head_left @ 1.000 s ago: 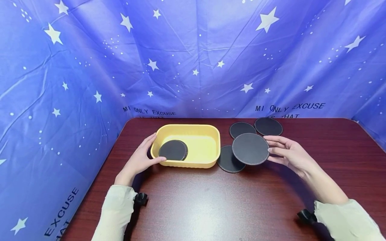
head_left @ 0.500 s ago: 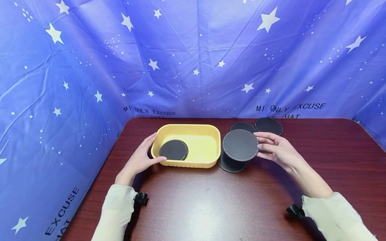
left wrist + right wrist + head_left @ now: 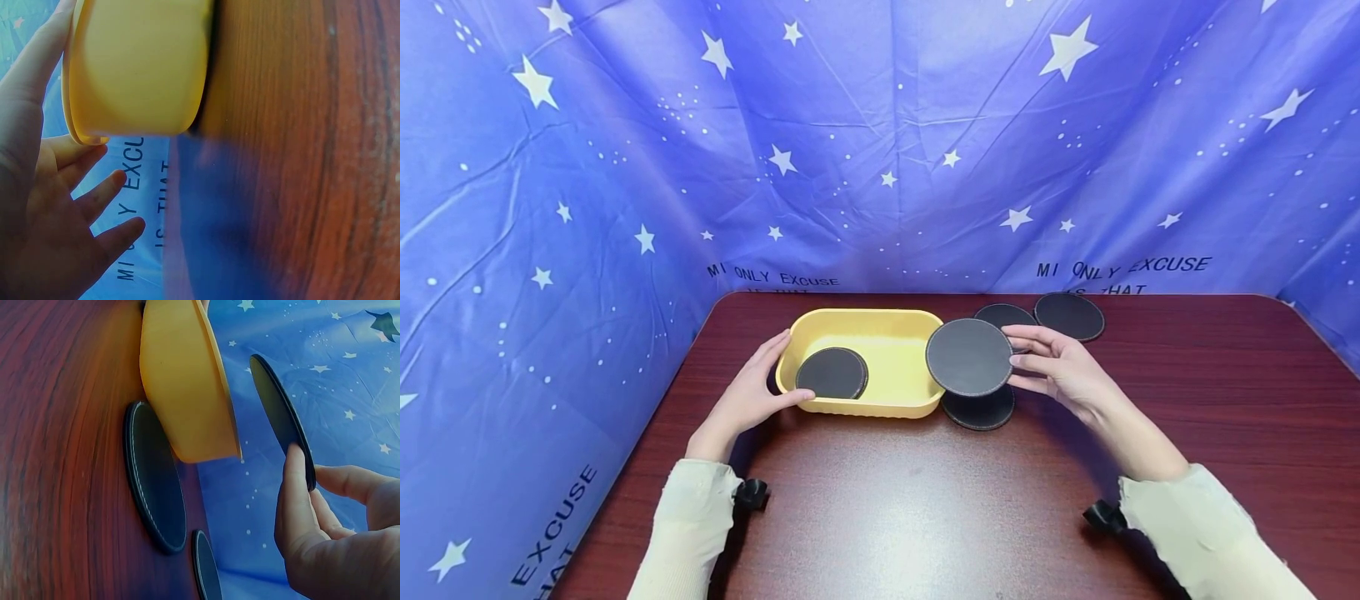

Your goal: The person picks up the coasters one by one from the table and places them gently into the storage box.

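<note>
A round black coaster with a stitched edge (image 3: 970,357) is pinched at its right rim between the thumb and fingers of my right hand (image 3: 1063,371). It is held in the air, partly over the right end of a yellow rectangular bin (image 3: 868,408); the right wrist view shows the raised coaster (image 3: 284,415) apart from the bin's rim. My left hand (image 3: 741,400) holds the bin's left end, thumb on the front rim and fingers at the back corner. Another black coaster (image 3: 831,372) lies inside the bin at the left; a second edge shows beneath it.
On the dark red wooden table (image 3: 895,500), one black coaster (image 3: 981,411) lies against the bin's right side. Two more, a partly hidden coaster (image 3: 1003,314) and a far coaster (image 3: 1070,317), lie behind my right hand. A blue star-printed cloth (image 3: 880,150) hangs behind the table.
My right hand has carried its coaster leftward from above the loose coasters to over the bin's right end. My left hand and the bin have stayed in place.
</note>
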`<state>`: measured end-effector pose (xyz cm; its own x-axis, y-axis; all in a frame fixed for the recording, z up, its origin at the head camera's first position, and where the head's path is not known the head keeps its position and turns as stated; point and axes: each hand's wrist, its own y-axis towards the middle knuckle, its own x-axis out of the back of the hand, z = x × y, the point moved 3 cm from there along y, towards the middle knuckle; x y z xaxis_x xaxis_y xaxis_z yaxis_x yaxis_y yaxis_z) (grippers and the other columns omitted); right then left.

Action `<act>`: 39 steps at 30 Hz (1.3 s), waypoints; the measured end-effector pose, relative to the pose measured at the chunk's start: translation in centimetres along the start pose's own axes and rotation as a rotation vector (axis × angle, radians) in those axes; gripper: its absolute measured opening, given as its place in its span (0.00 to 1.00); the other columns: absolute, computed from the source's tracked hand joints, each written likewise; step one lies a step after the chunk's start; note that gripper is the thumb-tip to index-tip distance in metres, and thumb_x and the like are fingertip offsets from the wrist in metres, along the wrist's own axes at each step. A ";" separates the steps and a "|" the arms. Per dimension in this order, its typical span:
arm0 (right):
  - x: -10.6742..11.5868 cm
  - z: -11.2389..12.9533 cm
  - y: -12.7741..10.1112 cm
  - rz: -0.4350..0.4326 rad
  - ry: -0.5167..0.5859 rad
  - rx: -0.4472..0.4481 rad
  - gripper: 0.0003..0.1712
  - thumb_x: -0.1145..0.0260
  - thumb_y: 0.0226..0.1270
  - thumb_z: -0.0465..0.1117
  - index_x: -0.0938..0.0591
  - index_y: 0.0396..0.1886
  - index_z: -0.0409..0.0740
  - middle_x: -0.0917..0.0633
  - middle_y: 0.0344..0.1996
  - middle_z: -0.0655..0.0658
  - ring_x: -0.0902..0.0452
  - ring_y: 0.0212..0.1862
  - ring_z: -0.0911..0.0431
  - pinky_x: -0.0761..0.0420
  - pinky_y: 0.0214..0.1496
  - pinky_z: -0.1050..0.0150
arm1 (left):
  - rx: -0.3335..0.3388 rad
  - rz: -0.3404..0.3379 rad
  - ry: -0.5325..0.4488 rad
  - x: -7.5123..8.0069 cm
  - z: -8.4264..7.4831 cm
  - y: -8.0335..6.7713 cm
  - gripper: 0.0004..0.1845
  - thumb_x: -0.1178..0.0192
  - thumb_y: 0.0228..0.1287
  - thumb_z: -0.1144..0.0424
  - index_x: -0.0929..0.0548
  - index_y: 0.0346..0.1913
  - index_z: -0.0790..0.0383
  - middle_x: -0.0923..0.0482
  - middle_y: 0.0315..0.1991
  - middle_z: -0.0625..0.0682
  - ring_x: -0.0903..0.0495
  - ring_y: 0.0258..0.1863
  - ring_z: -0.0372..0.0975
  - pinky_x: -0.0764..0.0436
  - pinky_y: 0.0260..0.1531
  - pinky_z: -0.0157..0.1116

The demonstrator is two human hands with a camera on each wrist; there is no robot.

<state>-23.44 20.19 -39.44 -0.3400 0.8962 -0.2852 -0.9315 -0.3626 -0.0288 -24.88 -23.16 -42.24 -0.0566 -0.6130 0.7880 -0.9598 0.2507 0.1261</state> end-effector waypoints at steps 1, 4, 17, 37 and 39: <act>-0.2 -0.1 0.1 -0.003 -0.006 -0.002 0.22 0.41 0.68 0.23 0.21 0.55 0.49 0.13 0.46 0.55 0.15 0.46 0.63 0.13 0.47 0.64 | -0.001 -0.001 -0.001 0.0 0.0 0.0 0.55 0.25 0.51 0.45 0.42 0.78 0.60 0.46 0.80 0.54 0.46 0.78 0.52 0.42 0.75 0.57; -0.7 -0.2 0.6 -0.004 -0.017 -0.008 0.22 0.42 0.69 0.23 0.23 0.56 0.48 0.14 0.46 0.55 0.15 0.47 0.64 0.13 0.48 0.64 | -0.003 -0.002 -0.001 0.0 -0.1 0.0 0.55 0.25 0.51 0.46 0.42 0.78 0.61 0.46 0.80 0.54 0.46 0.78 0.52 0.42 0.75 0.56; -3.6 -0.8 3.0 -0.037 -0.068 -0.061 0.29 0.42 0.69 0.24 0.33 0.69 0.34 0.16 0.46 0.56 0.16 0.46 0.65 0.13 0.48 0.65 | -0.007 -0.003 -0.014 0.0 -0.1 0.0 0.55 0.24 0.51 0.46 0.42 0.78 0.61 0.46 0.79 0.54 0.46 0.79 0.52 0.42 0.75 0.56; -9.9 -2.3 7.5 -0.026 -0.063 -0.074 0.35 0.45 0.66 0.21 0.38 0.73 0.32 0.25 0.51 0.44 0.18 0.39 0.61 0.12 0.48 0.59 | -0.002 0.005 -0.011 0.1 -0.1 0.1 0.56 0.24 0.51 0.46 0.43 0.78 0.60 0.47 0.80 0.53 0.46 0.79 0.51 0.42 0.76 0.55; -10.6 -2.5 8.0 -0.037 -0.066 -0.084 0.35 0.44 0.65 0.21 0.36 0.72 0.33 0.26 0.52 0.43 0.18 0.38 0.61 0.12 0.47 0.59 | -0.005 0.004 -0.012 0.1 -0.1 0.1 0.56 0.24 0.50 0.46 0.43 0.78 0.61 0.47 0.80 0.53 0.46 0.79 0.51 0.42 0.75 0.55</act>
<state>-26.92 7.16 -39.01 -0.3159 0.9233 -0.2186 -0.9305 -0.3465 -0.1190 -24.94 -23.11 -42.14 -0.0637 -0.6209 0.7813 -0.9583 0.2565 0.1257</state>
